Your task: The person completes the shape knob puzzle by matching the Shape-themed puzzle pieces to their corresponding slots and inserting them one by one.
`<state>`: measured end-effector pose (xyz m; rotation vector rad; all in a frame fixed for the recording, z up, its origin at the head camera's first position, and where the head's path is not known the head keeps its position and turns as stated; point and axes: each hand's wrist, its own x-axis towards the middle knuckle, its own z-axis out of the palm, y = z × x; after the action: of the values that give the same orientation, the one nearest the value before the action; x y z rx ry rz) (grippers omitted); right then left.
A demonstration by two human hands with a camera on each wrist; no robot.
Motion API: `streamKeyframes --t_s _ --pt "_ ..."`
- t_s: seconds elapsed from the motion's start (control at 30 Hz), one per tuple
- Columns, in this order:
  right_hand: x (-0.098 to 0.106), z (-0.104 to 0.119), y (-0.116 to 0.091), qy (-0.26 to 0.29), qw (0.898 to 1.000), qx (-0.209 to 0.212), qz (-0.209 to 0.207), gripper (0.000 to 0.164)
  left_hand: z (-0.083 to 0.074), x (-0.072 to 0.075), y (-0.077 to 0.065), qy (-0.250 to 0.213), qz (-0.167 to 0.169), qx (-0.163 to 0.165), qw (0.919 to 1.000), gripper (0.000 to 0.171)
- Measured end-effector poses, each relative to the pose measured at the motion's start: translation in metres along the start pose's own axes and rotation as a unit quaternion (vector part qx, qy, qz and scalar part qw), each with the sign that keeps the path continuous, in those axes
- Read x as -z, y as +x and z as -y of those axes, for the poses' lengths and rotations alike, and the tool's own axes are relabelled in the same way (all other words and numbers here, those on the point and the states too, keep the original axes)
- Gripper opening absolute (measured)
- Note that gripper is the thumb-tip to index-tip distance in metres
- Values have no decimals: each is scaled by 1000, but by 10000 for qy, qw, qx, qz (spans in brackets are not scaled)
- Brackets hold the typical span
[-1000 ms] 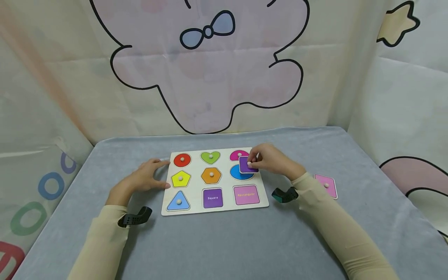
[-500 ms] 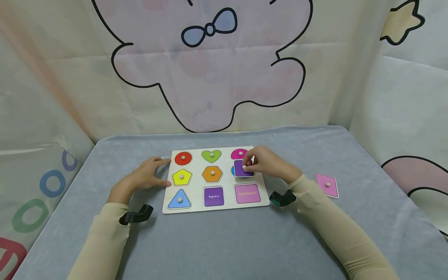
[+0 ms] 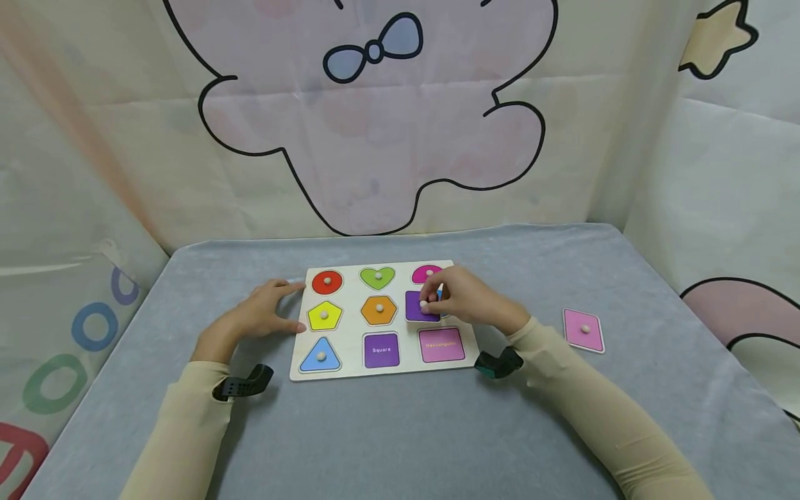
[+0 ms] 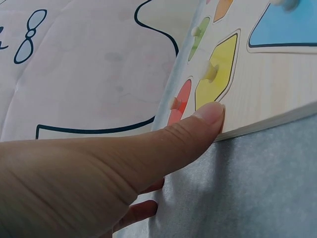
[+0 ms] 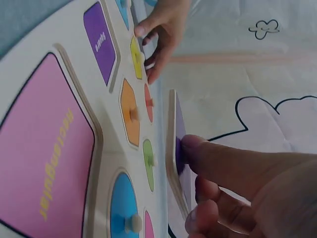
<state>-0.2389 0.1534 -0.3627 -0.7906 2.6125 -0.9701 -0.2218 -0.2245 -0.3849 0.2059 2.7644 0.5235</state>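
Observation:
My right hand (image 3: 467, 298) pinches the knob of a purple square puzzle piece (image 3: 412, 307), which is held tilted above the white wooden puzzle board (image 3: 351, 333). In the right wrist view the piece (image 5: 181, 121) is seen nearly edge-on, raised off the board. Beneath it in the head view, the blue oval piece is largely covered. My left hand (image 3: 256, 316) touches the board's left edge with thumb and index finger spread; in the left wrist view the thumb (image 4: 183, 134) lies at the edge beside the yellow pentagon (image 4: 220, 69). The purple recess (image 3: 382, 360) reads "Square", the pink recess (image 3: 441, 355) "Rectangular".
A pink piece (image 3: 575, 337) with a knob lies on the grey cloth (image 3: 387, 437) right of the board. Red circle (image 3: 320, 283), green heart (image 3: 370, 279), orange hexagon (image 3: 370, 316) and blue triangle (image 3: 312, 362) sit in the board. A printed curtain (image 3: 362, 160) stands behind.
My right hand has carried the purple square leftward and slightly toward me, from over the upper right of the board toward its middle. The left hand stays at the edge.

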Motion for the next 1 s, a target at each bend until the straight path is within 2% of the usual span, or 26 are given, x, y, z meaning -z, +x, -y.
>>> streamKeyframes --t_s 0.37,0.57,0.83,1.0 --pt "-23 8 0 250 9989 82 381 7 0 1 0 -53 24 -52 10000 93" --pt "-34 10 0 276 9981 270 490 6 -1 1 -2 -57 2 -74 10000 93" --pt "-45 14 0 59 9989 329 335 7 0 0 -1 -24 -3 -78 10000 92" --pt "-51 16 1 -113 9981 534 291 8 1 0 1 -21 13 -46 10000 93"
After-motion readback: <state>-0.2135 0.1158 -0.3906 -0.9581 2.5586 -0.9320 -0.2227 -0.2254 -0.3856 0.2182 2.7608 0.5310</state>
